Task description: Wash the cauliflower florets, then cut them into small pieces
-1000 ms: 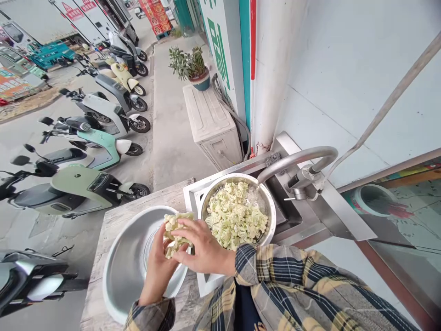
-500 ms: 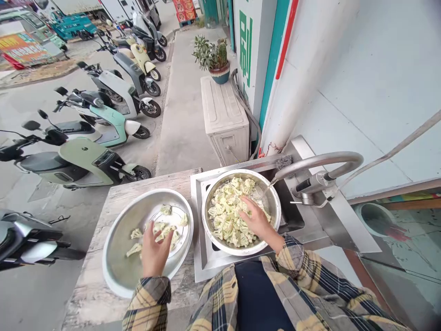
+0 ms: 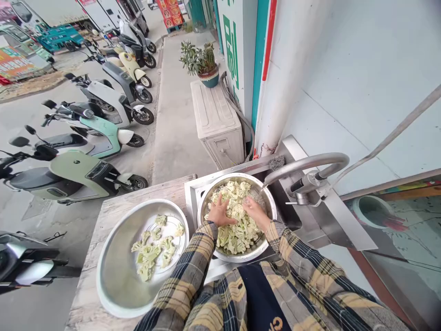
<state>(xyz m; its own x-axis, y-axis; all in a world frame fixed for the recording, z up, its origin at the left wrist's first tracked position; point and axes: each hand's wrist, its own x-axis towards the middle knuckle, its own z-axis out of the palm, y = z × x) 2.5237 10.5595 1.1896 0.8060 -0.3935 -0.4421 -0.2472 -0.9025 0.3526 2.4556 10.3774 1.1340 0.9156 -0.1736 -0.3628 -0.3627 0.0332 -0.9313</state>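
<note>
Pale cauliflower florets (image 3: 237, 236) heap up in the metal basin (image 3: 274, 212) that rests over the sink. My left hand (image 3: 219, 213) is on the left of the heap, fingers spread, with nothing visible in it. Across from it, my right hand (image 3: 255, 212) touches the florets with fingers stretched out; its fingertips are partly lost among water and cauliflower. Water runs from the faucet (image 3: 310, 161) into this basin near my right hand. To the left stands a second metal basin (image 3: 115, 257), with several florets (image 3: 148, 257) on its bottom.
The second basin sits on a worn wooden tabletop (image 3: 86, 280) beside the steel sink (image 3: 292, 220). A scrubber (image 3: 277, 162) lies at the sink's back edge. Beyond are a white outdoor unit (image 3: 218, 119) with a potted plant (image 3: 208, 76), and parked scooters (image 3: 76, 172).
My left hand has moved from above the left basin to the florets in the right one. More florets now lie in the left basin. My right hand stays in the right basin.
</note>
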